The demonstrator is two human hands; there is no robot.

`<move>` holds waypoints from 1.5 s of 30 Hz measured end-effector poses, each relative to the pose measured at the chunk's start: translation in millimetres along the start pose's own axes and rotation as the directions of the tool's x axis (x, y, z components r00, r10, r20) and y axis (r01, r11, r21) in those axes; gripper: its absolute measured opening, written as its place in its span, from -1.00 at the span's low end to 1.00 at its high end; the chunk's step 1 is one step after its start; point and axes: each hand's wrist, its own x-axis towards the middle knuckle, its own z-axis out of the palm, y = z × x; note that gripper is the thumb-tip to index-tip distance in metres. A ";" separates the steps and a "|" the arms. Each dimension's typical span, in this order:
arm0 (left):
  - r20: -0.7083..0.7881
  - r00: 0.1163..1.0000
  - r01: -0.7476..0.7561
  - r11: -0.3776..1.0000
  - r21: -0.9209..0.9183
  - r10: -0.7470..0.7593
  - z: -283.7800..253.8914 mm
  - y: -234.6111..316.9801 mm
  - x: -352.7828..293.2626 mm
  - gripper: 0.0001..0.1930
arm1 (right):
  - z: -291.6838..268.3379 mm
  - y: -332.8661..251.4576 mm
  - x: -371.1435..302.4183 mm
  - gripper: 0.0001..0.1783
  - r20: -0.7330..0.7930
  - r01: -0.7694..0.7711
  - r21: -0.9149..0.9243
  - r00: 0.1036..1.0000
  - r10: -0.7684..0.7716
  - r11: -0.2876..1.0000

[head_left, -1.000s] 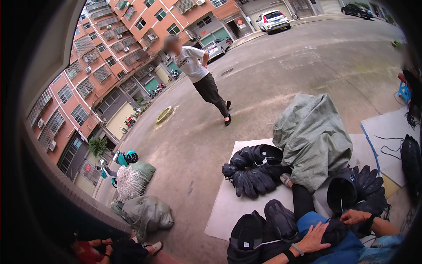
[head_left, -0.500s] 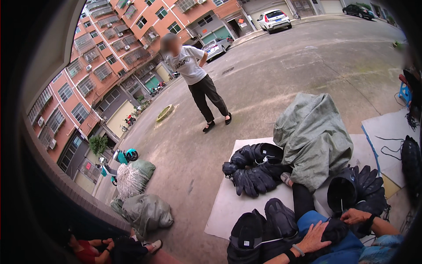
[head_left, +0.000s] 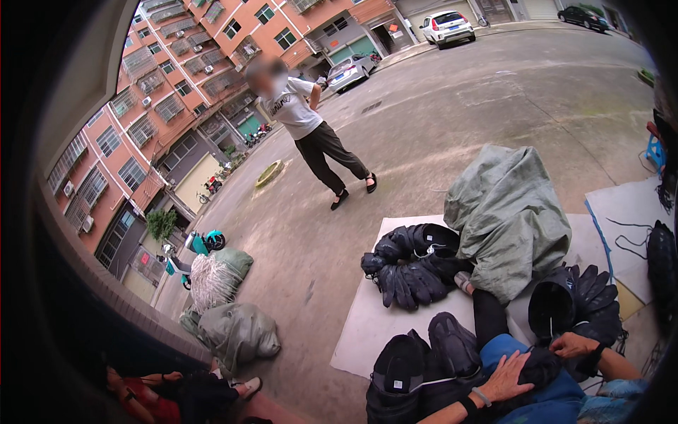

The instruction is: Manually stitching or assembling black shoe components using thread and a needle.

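A dark shoe upper lies on my lap over blue cloth. My left hand rests flat against its left side, fingers stretched out and apart. On its far right edge my right hand is closed in a pinch; what is between the fingertips is too small to make out. Beside my left forearm sit black shoe uppers with a pale cord across them. Right of my knee, another bundle of nested black uppers stands near my right hand. A curved row of black uppers lies farther off.
A large grey-green sack stands on the pale sheet ahead. More sacks and a teal scooter are at left. One person stands on the pavement; another sits at lower left. Black laces lie at right.
The view has shifted slightly. The standing person's upper body leans more to the left. The seated person's hands have moved apart. My hands stay nearly where they were, at the dark upper.
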 end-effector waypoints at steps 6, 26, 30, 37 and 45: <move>-0.007 1.000 -0.005 1.000 -0.010 0.005 2.0 -2.0 0.6 -0.10 | 0.4 -4.5 -1.2 -0.66 -0.044 -0.009 -0.044 0.999 0.007 0.999; -0.083 0.996 -0.014 0.999 0.039 0.017 5.5 5.0 -0.5 -0.11 | 10.7 -5.3 3.6 -0.72 -0.367 -0.055 -0.272 0.929 -0.051 0.961; -0.124 0.992 -0.006 1.000 -0.003 0.006 2.6 7.4 0.6 -0.11 | 10.2 -10.7 7.8 -0.78 -0.502 -0.058 -0.067 0.865 0.017 0.996; -0.136 0.989 0.031 0.979 -0.203 -0.060 -16.2 13.6 -1.9 -0.12 | 8.2 -16.1 5.1 -0.91 -0.326 0.162 0.804 0.925 0.197 0.573; -0.197 0.979 0.042 0.996 -0.079 -0.057 -11.0 22.4 -3.1 -0.08 | -11.5 -46.3 -16.5 -0.84 -0.232 0.021 0.621 0.960 0.158 0.783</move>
